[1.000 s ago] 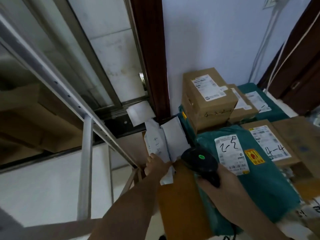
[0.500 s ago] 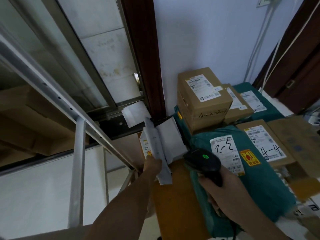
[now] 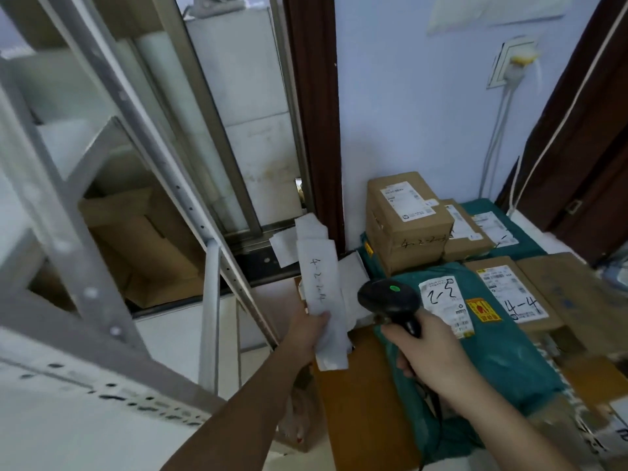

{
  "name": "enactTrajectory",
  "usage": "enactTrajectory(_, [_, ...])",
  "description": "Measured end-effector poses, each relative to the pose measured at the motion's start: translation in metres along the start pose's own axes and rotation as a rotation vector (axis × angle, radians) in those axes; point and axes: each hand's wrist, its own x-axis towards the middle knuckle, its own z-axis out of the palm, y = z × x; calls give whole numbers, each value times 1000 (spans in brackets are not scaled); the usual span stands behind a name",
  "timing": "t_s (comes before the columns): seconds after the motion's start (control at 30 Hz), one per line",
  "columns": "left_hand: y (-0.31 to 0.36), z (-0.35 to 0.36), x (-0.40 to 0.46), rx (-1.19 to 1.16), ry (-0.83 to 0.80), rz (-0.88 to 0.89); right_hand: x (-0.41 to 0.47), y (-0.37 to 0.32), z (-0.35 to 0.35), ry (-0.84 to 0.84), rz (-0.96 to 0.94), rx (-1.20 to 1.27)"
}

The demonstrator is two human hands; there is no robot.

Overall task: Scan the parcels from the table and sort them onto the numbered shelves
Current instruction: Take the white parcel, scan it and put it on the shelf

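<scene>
My left hand (image 3: pixel 311 329) grips a flat white parcel (image 3: pixel 321 283) with handwritten numbers, holding it upright above the table's left corner. My right hand (image 3: pixel 428 348) holds a black barcode scanner (image 3: pixel 389 299) with a green light on top, just right of the white parcel. On the brown table (image 3: pixel 360 402) lies a green mailer (image 3: pixel 489 351) marked 2-9, a flat box (image 3: pixel 509 294) marked 4-4, and a taller cardboard box (image 3: pixel 407 219) with handwritten numbers. Another white parcel (image 3: pixel 353 277) lies behind the held one.
A grey metal shelf frame (image 3: pixel 102 253) stands at the left, with a cardboard box (image 3: pixel 142 246) on a lower shelf. More boxes and a green mailer (image 3: pixel 499 229) crowd the back right. A dark door frame (image 3: pixel 316 107) and cables run up the wall.
My left hand has lifted the white parcel off the table and turned it upright, its handwritten side facing me. The scanner hand stays nearly in place; the view tilted up.
</scene>
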Motion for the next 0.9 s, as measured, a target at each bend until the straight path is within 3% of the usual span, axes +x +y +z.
enactTrajectory(0.13, [21,0,-41,-51,12,-37,-31,-9,11,21,-52,-50])
enactTrajectory(0.37, [6,-19,-69,29,-161,8,-94,-11,27,100,-81,-12])
enactTrajectory(0.6, [8,-24,-127,-162,-444,-104,-124,-5,22,159,-91,33])
enactTrajectory(0.9, [2,0,-144,-24,-525,147,-133,-7,4,169,-175,2])
